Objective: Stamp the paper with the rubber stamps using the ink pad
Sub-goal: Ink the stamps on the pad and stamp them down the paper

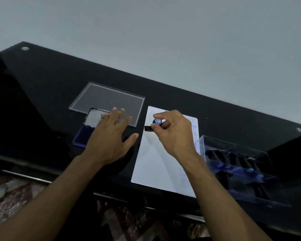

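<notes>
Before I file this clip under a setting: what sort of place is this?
Probably a room in a home, at a black glass-topped table used as a desk. A patterned rug covers the floor below it, and a plain wall stands behind. Only stamping supplies lie on it: paper, ink pad.

A white paper sheet lies flat on the dark table; a black rubber stamp with a blue-capped handle is tilted over its far-left corner. The ink pad lies open left of the paper, its blue pad showing; more black stamps lie in a clear box at the right.
</notes>
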Motion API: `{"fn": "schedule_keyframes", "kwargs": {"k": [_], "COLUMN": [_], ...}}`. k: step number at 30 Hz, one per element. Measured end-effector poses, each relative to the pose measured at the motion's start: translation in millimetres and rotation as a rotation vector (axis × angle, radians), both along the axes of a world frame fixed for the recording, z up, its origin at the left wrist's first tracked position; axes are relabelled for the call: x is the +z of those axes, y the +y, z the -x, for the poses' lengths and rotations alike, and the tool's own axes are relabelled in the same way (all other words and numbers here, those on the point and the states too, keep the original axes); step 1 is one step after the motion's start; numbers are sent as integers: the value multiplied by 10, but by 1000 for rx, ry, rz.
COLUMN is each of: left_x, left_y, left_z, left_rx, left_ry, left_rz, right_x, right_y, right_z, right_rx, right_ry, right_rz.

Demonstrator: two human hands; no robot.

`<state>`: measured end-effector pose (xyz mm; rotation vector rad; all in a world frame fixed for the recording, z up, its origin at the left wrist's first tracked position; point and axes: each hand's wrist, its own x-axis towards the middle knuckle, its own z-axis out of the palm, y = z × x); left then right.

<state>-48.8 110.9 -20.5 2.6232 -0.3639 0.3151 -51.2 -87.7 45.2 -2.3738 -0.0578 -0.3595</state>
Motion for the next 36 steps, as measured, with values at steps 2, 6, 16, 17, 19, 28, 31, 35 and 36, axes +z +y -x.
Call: {"fn": "schedule_keyframes", "kwargs": {"k": [2, 6, 16, 17, 19, 28, 31, 35, 36], "left_x": [-4, -26, -110, -124, -164, -286, -352, -413, -413], "left_y": [-159, -455, -1041, -1080, -1132, -1209, -1197, -1181, -1180], "left_z": [-60, -187, -470, -503, -582, -868, -885, -871, -868], "left_rx": [-32, -98, -137, -140, -149, -175, -197, -193, -190], "left_ry": [5, -7, 41, 48, 52, 30, 26, 61, 67], "left_rz": [-22, -25, -10, -11, -16, -80, -79, -80, -82], "right_x": [17, 54, 4, -9, -41, -108, -134, -174, -180], "right_y": [-182, -514, -1086, -1117, -1160, -1158, -1164, -1149, -1143], "right_z": [-10, -35, -253, -284, -350, -569, -595, -611, -616], "right_rx": [-25, -85, -202, -204, -198, -170, -172, -149, -149], "right_ry": [2, -21, -54, -56, -59, 39, 54, 54, 60], "right_rz": [-5, 8, 24, 30, 40, 91, 107, 132, 127]}}
